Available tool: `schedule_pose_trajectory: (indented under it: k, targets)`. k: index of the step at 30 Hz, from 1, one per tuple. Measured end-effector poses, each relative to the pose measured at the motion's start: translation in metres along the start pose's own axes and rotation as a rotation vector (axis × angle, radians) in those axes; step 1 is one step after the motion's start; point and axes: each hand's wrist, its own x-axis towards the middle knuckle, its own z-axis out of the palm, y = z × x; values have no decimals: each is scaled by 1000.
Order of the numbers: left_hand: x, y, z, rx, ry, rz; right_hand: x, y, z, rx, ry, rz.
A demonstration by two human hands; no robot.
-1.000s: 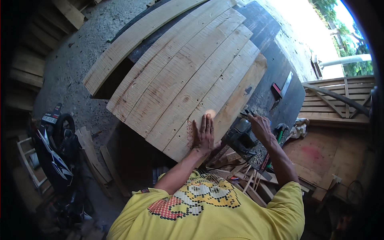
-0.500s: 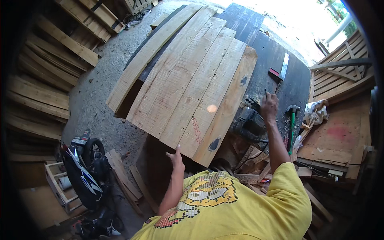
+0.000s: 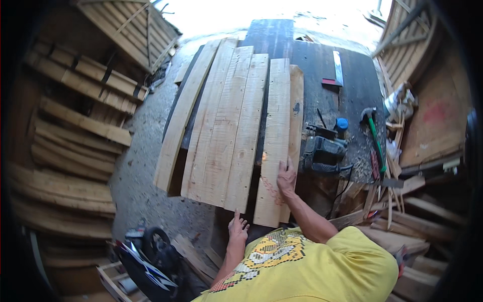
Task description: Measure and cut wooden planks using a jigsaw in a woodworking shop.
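One red-marked plank (image 3: 274,116) now sits loose toward the counter's (image 3: 361,105) right edge, my right hand (image 3: 287,177) gripping it, left hand (image 3: 237,229) spread.

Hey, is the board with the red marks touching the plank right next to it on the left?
Apart. The head view shows a dark gap between the red-marked board and the left plank.
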Motion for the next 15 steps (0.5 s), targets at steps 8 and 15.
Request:
schedule_pose_trajectory:
  k: [8, 15]
  targets:
    - [66, 50, -18, -150, -269, -202, -8, -3, -35, -488, 172, -81]
    - [15, 79, -61, 106, -994, -354, -75, -72, 41, -458, -128, 198]
